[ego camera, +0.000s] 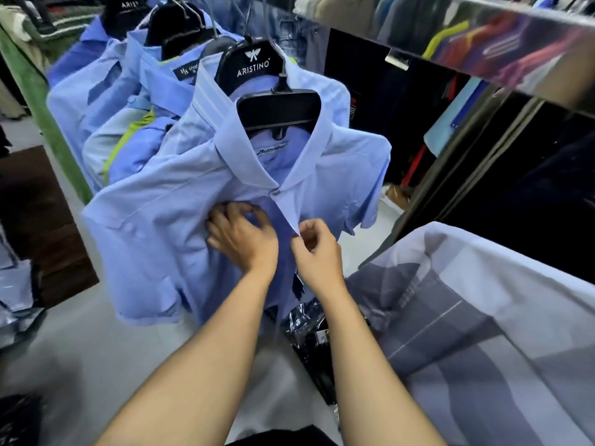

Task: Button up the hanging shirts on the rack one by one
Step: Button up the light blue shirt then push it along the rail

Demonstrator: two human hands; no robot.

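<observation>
We see the front light-blue shirt (167, 226) hanging just below its black hanger (278, 108), our left hand (241, 235) gripping one placket side and our right hand (317, 249) pinching the other edge, close together, likely aligning a button.

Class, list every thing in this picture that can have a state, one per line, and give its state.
Front shirt: hanging on its hanger, collar button fastened, placket below it not yet closed.
Hanger: inside the front shirt's collar, bearing it.
Left hand: fingers curled on the shirt's left front.
Right hand: pinching the placket edge.
Shirts behind: hanging in a row; buttons cannot be told.
</observation>
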